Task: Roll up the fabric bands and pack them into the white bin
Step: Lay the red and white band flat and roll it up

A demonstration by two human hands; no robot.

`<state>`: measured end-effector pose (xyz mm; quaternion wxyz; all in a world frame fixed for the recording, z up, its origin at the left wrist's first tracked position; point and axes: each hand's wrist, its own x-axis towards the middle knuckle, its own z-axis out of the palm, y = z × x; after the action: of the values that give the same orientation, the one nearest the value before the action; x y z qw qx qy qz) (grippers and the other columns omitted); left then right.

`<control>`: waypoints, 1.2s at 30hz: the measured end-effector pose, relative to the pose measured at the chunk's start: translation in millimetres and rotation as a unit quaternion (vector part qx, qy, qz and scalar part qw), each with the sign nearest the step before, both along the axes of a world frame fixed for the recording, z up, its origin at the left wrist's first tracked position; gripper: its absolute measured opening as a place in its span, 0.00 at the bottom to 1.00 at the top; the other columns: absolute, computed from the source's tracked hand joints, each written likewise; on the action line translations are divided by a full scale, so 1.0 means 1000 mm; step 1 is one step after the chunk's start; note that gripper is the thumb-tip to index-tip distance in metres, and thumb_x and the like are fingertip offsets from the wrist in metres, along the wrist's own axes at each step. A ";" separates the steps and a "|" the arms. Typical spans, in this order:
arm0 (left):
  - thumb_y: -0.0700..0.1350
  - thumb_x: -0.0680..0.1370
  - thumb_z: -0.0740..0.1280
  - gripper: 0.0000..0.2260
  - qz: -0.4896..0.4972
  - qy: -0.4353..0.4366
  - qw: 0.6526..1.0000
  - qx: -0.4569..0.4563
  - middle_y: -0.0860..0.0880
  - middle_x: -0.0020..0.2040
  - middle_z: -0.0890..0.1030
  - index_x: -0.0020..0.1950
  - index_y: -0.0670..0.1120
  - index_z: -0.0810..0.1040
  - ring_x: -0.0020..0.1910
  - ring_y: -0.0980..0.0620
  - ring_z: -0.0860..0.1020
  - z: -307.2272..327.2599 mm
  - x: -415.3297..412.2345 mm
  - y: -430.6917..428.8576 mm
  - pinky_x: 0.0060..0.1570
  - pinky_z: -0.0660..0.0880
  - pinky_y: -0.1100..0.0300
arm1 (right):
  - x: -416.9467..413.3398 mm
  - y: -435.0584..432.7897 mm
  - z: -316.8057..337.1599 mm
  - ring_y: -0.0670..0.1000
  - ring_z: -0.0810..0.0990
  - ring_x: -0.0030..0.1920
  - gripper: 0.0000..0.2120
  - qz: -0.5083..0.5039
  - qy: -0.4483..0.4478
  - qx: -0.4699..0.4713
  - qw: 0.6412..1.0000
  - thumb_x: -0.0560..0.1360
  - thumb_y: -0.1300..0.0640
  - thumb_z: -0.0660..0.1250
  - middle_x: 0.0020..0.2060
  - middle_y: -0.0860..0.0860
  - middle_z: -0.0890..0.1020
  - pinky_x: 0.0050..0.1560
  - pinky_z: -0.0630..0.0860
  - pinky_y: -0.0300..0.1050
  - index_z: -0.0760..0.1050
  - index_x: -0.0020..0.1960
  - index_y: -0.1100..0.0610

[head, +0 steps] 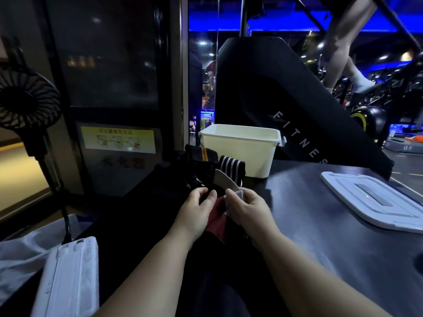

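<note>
Desk (pixel 320 248) carries all the work, and packing has barely begun by this evidence. The white bin (pixel 240 152) stands open at the far edge. No band shows above its rim; its floor is hidden from this view, so I cannot confirm any are inside. Its lid (pixel 370 200) lies flat on the desk, well apart to your right.

A pile of bands (pixel 199 156) sits just beside the bin on its left. One striped band (pixel 231 167) there appears already rolled but is not yet in the bin; the others look loose.

Your right hand (pixel 249 209) grips the end of a grey band (pixel 239 196), fingers curled round it. Your left hand (pixel 196 209) pinches dark cloth (pixel 211 197) next to it; I cannot tell whether that is the same band.

Judgement: rolling is at an early stage, and nearly all packing remains.
</note>
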<state>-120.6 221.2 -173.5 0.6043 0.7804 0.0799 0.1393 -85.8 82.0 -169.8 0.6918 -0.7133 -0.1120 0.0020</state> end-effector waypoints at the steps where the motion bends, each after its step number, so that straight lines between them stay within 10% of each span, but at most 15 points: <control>1: 0.59 0.81 0.59 0.21 -0.010 -0.007 1.000 -0.006 0.56 0.66 0.71 0.72 0.53 0.68 0.66 0.56 0.69 0.002 0.000 -0.001 0.66 0.65 0.59 | 0.000 0.001 0.000 0.47 0.80 0.34 0.09 -0.006 0.009 0.010 1.000 0.73 0.49 0.72 0.33 0.49 0.82 0.44 0.78 0.49 0.80 0.41 0.53; 9: 0.54 0.83 0.56 0.12 -0.066 0.028 0.995 0.064 0.54 0.59 0.77 0.61 0.53 0.76 0.61 0.56 0.73 -0.008 0.010 -0.001 0.58 0.65 0.63 | 0.014 -0.018 -0.004 0.49 0.76 0.30 0.17 -0.123 0.087 0.021 0.988 0.68 0.46 0.75 0.27 0.50 0.78 0.36 0.72 0.45 0.81 0.37 0.61; 15: 0.54 0.82 0.59 0.16 -0.107 0.060 0.981 0.148 0.53 0.61 0.79 0.62 0.49 0.80 0.62 0.54 0.75 -0.018 0.012 0.000 0.68 0.68 0.53 | 0.021 -0.027 -0.001 0.49 0.75 0.29 0.16 -0.151 0.047 -0.148 0.976 0.69 0.46 0.69 0.26 0.49 0.77 0.34 0.71 0.44 0.78 0.37 0.60; 23: 0.58 0.84 0.42 0.23 -0.145 0.171 0.922 0.316 0.53 0.78 0.60 0.72 0.60 0.68 0.78 0.58 0.49 -0.008 0.007 -0.005 0.76 0.38 0.53 | 0.020 -0.045 0.005 0.48 0.73 0.26 0.05 -0.126 0.053 -0.140 0.981 0.69 0.57 0.69 0.24 0.48 0.77 0.34 0.70 0.43 0.81 0.38 0.58; 36: 0.54 0.85 0.42 0.20 -0.189 0.158 0.864 0.440 0.62 0.79 0.51 0.78 0.60 0.55 0.78 0.57 0.44 -0.012 0.000 0.000 0.75 0.36 0.46 | 0.017 -0.099 0.016 0.52 0.72 0.28 0.07 -0.146 0.100 -0.185 0.967 0.71 0.59 0.74 0.25 0.51 0.75 0.33 0.68 0.42 0.80 0.36 0.59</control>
<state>-120.4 221.4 -185.2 0.1922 0.9769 -0.0442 -0.0818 -68.3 -16.8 -153.9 0.5486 -0.8335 0.0656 -0.0069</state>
